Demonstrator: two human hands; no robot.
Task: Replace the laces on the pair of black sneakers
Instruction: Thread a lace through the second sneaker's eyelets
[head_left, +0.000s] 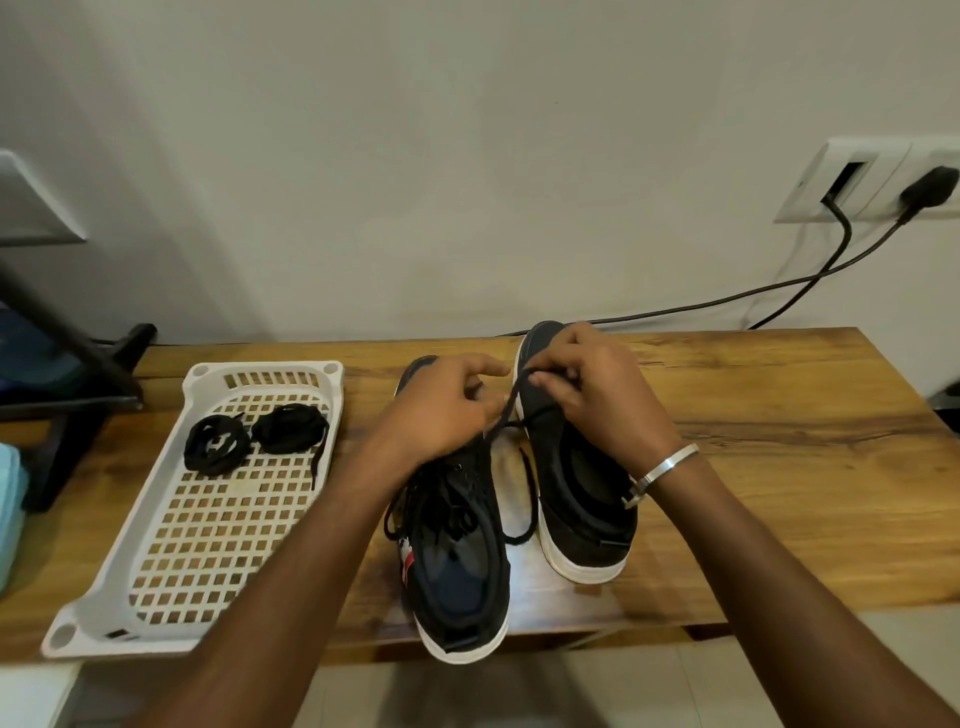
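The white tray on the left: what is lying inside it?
Inside the white tray lie two coiled bundles of black laces, side by side near its far end. The left forearm covers the tray's near right corner, so that part cannot be seen.

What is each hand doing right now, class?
Left hand: pinches the black lace.
Right hand: grips the same lace, over the right sneaker.

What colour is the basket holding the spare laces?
White basket, best seen in the head view.
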